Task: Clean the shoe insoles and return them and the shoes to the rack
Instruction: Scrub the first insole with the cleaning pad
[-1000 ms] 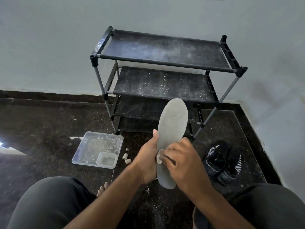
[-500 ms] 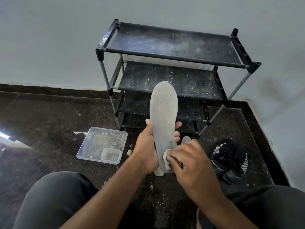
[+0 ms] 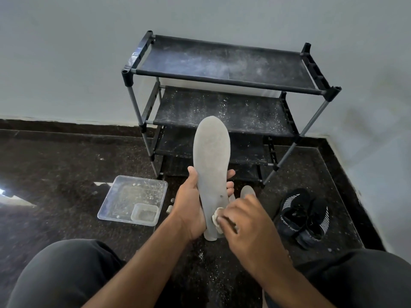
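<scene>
From the head view, the person sits on the floor facing the rack (image 3: pixel 224 70) at twelve o'clock. The left hand (image 3: pixel 191 207) grips a grey insole (image 3: pixel 211 161) upright, fingers wrapped round its lower half; the right hand (image 3: pixel 242 221) pinches a small pale wad (image 3: pixel 216 218) against the heel end. This looks like the wiping step. A second insole (image 3: pixel 247 191) lies behind at one o'clock, the shoes (image 3: pixel 304 216) at three, a clear tray (image 3: pixel 133 198) at nine. Next, I judge, the wad must travel toe-ward with the grip steady.
</scene>
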A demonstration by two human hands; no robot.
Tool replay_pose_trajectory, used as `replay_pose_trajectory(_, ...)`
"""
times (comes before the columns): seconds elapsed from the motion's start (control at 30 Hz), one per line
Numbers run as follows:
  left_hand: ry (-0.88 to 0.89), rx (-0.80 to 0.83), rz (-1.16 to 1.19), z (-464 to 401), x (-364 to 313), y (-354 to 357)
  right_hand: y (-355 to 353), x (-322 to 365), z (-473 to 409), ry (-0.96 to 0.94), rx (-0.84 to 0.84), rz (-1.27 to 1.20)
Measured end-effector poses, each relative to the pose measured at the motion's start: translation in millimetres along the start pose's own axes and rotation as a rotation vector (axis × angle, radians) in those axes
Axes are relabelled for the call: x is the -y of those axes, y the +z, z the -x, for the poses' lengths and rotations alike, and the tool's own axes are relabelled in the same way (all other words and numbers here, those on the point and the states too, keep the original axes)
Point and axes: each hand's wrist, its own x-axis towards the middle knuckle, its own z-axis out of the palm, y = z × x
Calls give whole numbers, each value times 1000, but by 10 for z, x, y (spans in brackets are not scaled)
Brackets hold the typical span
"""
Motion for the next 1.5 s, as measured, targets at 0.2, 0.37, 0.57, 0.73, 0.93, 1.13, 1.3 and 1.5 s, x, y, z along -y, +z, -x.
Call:
replay_pose_trajectory(0.2,-24,4,-58,1,36,14,-46,-128,-140,19,-78,2)
replay_pose_trajectory(0.37,-12,-6,-43,-14,16,-12,12,-29,-15,10,11,-14)
replay_pose_trajectory(0.57,-14,-7,-98,4,45,7,-65,-147,-156,26,-100,-8)
replay_pose_trajectory(0.73,12,-42,-61,-16,24,-29,54,-28,8,-9,-25,32)
replay_pose_trajectory(0.93,-27,-20,-162,-13,145,-23,-5,-214,-196,-10,-123,79)
replay_pose_trajectory(1.13,-17,-14,-164,-9,103,-65,81,-141,-130,-15,-41,-5)
replay_pose_trajectory(1.3,4,-35,-250,28,187,-17,-51,-291,-228,8,-116,48)
replay_pose_trajectory(1.5,13,-47,-241,-12,98,-70,57,-90,-95,-16,-26,-73)
